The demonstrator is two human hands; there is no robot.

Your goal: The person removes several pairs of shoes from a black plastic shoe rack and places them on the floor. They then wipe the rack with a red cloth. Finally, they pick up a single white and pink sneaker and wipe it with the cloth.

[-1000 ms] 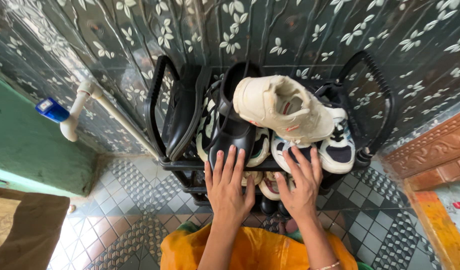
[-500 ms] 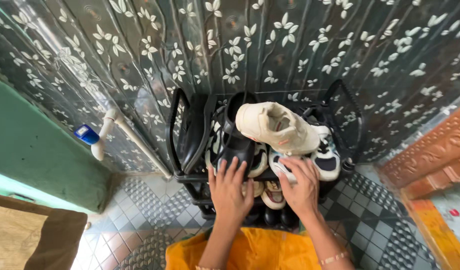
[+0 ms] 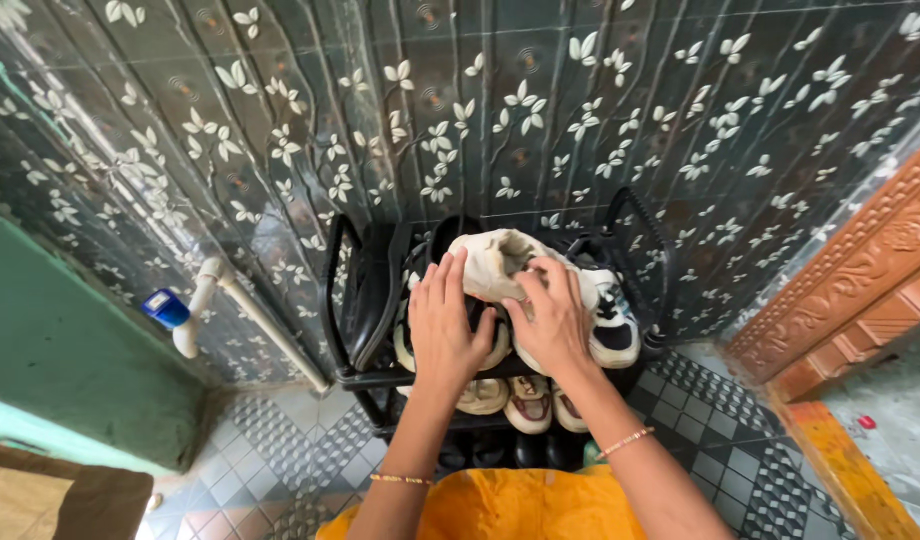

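Cream sneaker, atop the black shoe rack, is clasped by the right hand; the left hand is laid flat alongside. Probably light, soft-sided, best gripped at the collar.

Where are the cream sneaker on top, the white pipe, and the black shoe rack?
cream sneaker (image 3: 492,262), head view, upper side.
white pipe (image 3: 263,322), head view, slanted length.
black shoe rack (image 3: 337,262), head view, left handle loop.
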